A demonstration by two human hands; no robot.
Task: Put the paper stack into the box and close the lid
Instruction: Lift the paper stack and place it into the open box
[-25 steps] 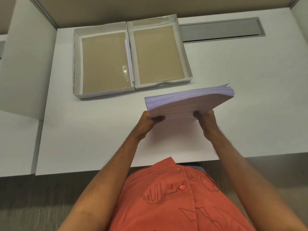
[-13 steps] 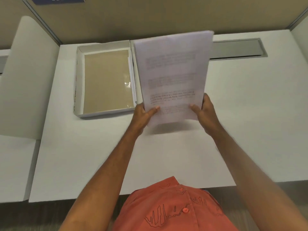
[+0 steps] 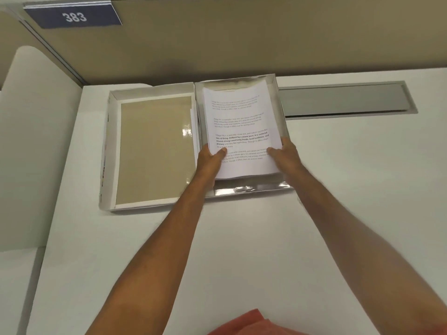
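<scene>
Thumbs lie flat on the printed top sheet of the thick white paper stack (image 3: 242,131), one at each near corner, with the other fingers curled out of sight beneath the pile. The left hand (image 3: 210,163) clamps the near left edge, its thumb pressed over the lower lines of text; the right hand (image 3: 285,155) clamps the near right edge in the same way. Both bare forearms reach up from the bottom of the view, and a scrap of orange-red cloth (image 3: 244,322) shows between them at the lower edge.

The stack sits inside the right-hand tray of the shallow white cardboard box (image 3: 281,112), its far end down against the far wall while the near end is raised a little on the fingers (a thin shadow shows under that edge). The near wall of this tray looks shiny and slightly crumpled. Joined to it on the left, the open white lid with a tan inner panel (image 3: 154,151) lies flat on the white desk (image 3: 338,213).

To the right of the box, a long grey metal slot cover (image 3: 343,100) is set into the desk. Behind stands a beige partition wall (image 3: 266,39), bearing a dark blue plate marked 383 (image 3: 72,16).
</scene>
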